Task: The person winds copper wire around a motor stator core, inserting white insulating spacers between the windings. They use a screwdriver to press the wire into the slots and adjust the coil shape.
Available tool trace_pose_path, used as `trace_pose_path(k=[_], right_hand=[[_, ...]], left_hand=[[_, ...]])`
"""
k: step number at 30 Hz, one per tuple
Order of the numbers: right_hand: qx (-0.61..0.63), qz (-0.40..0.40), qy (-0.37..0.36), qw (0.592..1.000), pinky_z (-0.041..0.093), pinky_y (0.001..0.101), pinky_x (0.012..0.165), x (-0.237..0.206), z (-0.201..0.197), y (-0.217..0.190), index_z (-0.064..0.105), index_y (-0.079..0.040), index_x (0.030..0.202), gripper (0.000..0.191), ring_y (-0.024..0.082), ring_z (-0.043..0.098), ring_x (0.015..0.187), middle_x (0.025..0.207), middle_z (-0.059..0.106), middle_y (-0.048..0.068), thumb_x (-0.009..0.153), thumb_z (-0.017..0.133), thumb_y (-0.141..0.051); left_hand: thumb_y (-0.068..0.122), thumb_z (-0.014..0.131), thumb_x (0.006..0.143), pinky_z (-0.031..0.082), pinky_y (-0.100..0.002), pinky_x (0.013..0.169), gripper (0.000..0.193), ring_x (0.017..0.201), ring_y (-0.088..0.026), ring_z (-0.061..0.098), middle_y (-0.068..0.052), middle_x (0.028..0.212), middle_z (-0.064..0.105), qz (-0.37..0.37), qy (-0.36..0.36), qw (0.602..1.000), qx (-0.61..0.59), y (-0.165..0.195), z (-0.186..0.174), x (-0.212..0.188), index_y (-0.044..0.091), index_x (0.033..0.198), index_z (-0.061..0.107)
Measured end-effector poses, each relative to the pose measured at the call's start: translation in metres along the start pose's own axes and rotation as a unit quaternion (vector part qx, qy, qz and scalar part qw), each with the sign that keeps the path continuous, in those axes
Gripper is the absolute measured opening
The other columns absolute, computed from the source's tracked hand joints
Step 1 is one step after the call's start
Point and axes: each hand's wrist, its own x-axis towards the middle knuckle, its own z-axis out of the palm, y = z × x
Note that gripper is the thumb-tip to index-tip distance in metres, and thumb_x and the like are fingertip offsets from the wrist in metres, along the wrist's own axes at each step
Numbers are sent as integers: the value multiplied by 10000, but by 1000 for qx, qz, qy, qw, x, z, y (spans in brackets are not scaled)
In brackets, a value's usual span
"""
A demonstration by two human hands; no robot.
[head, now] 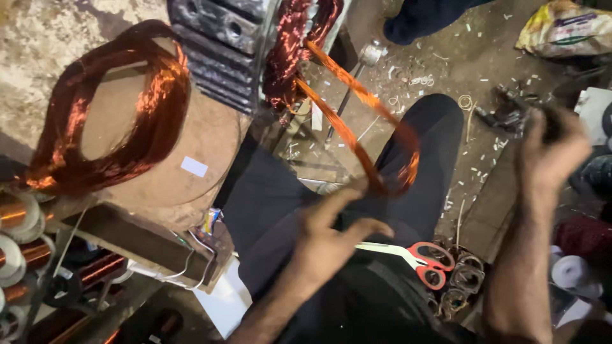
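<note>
Copper filled the cramped workshop corner. The person's left hand (331, 236), low at about six o'clock, was half open, thumb and forefinger spread and reaching up toward the bottom of a long loop of bright orange copper winding wire (357, 121); the fingertips lay right at the wire, though I could not tell whether they gripped it or only touched it. That loop ran from one o'clock of the hand up toward twelve, where it joined a darker bundle of reddish coil (290, 44) packed into a ribbed grey metal motor housing (213, 44). The loop's lower bend hung over the person's dark-trousered knee (421, 159).

The right hand (551, 146), out at three o'clock, was blurred; its fingers looked curled inward, but whether it held anything I could not tell.

At nine o'clock a large hank of glossy copper wire (108, 108) lay draped on a round brown wooden former (191, 159). Red-handled scissors (421, 258) lay just right of the left hand, at about four o'clock, beside a cluster of small dark wound coils (462, 286). Spools of copper wire (25, 236) were stacked at seven o'clock. The dusty floor (459, 57) toward one o'clock was strewn with pale scraps.
</note>
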Motion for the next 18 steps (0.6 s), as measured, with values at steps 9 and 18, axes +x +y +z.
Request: trace_pose_path(k=[9, 18], right_hand=[[268, -107, -67, 955, 591, 395, 948, -10, -32, -222, 516, 117, 1248, 608, 314, 693, 1032, 1124, 648, 249, 839, 818, -216], [309, -300, -127, 894, 509, 258, 577, -32, -13, -197, 716, -7, 874, 146, 101, 699, 665, 750, 730, 32, 952, 755, -124]], left_hand=[[-57, 676, 925, 581, -341, 780, 308, 923, -256, 709, -172, 1158, 697, 88, 138, 983, 83, 30, -46, 55, -21, 1227, 627], [5, 738, 970, 573, -348, 756, 144, 853, -211, 742, -112, 972, 760, 87, 126, 954, 259, 4, -97, 52, 20, 1113, 740]])
